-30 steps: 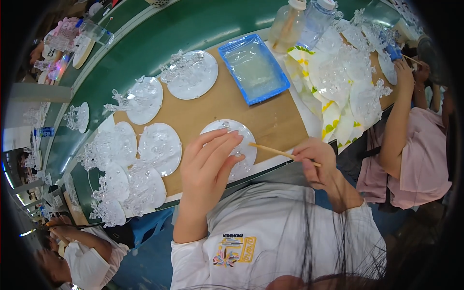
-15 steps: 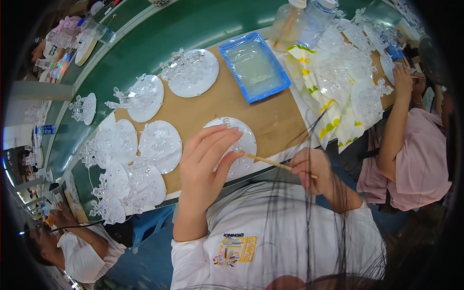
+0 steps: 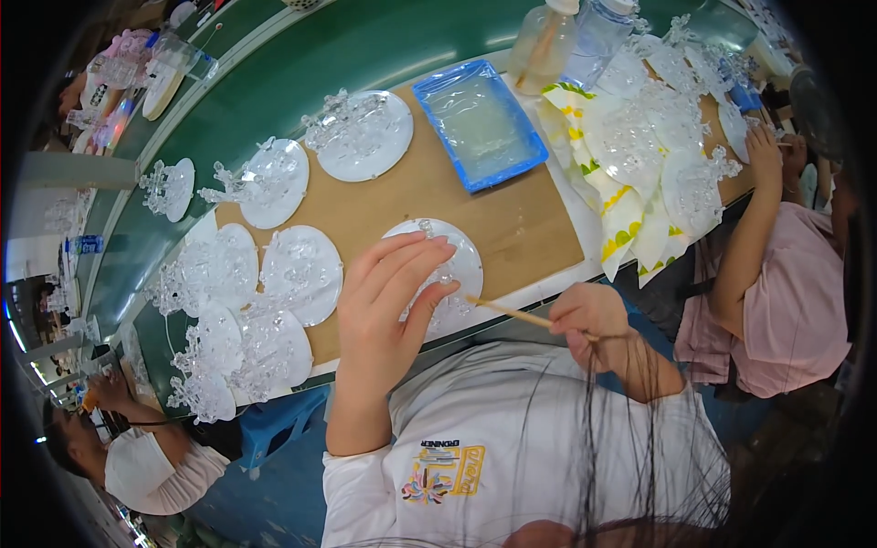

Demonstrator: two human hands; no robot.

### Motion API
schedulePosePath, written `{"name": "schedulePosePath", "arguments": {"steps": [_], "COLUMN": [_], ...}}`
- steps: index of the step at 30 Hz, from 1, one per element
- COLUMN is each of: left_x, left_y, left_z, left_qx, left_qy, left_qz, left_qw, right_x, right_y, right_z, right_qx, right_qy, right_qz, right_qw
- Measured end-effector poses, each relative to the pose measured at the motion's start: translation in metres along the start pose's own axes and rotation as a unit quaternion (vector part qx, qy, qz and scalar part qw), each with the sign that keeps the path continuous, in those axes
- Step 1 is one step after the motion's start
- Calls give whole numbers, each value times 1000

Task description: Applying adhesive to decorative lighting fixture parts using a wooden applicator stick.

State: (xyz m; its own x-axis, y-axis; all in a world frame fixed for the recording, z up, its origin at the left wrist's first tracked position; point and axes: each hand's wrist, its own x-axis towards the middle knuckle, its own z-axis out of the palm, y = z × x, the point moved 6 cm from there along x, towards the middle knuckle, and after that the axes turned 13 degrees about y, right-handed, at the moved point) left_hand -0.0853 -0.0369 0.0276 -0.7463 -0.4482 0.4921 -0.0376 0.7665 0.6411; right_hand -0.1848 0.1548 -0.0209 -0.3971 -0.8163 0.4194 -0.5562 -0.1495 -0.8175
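Note:
Just in front of me lies a round white disc (image 3: 466, 253) with clear plastic pieces on it, partly hidden under my left hand (image 3: 388, 288). The thumb and fingers of that hand curve around a clear plastic piece (image 3: 442, 274) on the disc. What the fingertips touch is hard to make out. My right hand (image 3: 589, 315) is closed around a thin wooden stick (image 3: 516, 313), whose tip points at the left thumb and stands a little apart from it.
A blue tray (image 3: 534, 165) covered in clear film holds pale liquid. Several discs with clear pieces (image 3: 301, 274) stand at left. A patterned cloth (image 3: 621, 242) with clear parts and two bottles (image 3: 545, 46) are at right. Co-workers sit on both sides.
My right hand has drawn slightly back to the right, and the stick's tip has come away from the left thumb. A disc on the green belt at far left has shifted up and right.

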Motion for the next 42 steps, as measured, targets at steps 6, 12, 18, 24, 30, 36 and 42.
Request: {"name": "schedulePosePath", "arguments": {"steps": [6,12,18,24,30,36,42], "left_x": [-1,2,1,0,5,6,7], "left_y": [0,1,1,3,6,4,5], "left_z": [0,-1,1,2,1,2,0], "left_qx": [-7,0,-2,13,58,82,97], "left_qy": [9,14,17,23,58,97,110], "left_qz": [4,17,14,22,20,42,38], "left_qw": [1000,1000,1000,999,996,991,988], "right_x": [-7,-1,-12,-6,-20,-23,-26], "right_y": [12,9,7,19,12,6,6], "right_z": [-2,-13,-1,-5,1,10,25], "right_qx": [38,-8,89,-7,47,18,-17], "right_qy": [91,137,64,196,118,75,35], "right_qz": [10,-18,4,19,24,9,5], "right_qw": [995,990,994,980,992,997,999]}}
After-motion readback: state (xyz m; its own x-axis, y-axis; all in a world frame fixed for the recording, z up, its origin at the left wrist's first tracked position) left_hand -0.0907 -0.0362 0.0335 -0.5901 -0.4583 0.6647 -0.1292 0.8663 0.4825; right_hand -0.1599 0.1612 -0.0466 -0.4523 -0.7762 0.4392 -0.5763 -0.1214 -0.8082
